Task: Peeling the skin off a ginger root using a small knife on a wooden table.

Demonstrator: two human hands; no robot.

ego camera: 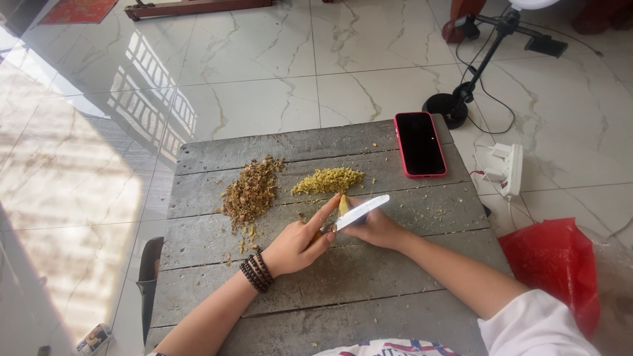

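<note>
My left hand (300, 242) pinches a small yellow root piece (343, 204) upright on the grey wooden table (316, 310); a dark bead bracelet (256, 271) circles its wrist. My right hand (377, 228) grips a knife with a white blade (361, 211), laid against the yellow piece. Just beyond lies a heap of yellow chopped bits (328, 180). To its left sits a larger heap of brown peelings (250, 190).
A phone in a red case (419, 143) lies dark-screen up at the table's far right. On the marble floor stand a black lamp stand (461, 99), a white power strip (505, 168) and a red plastic bag (557, 264). A dark chair back (149, 277) shows at the table's left.
</note>
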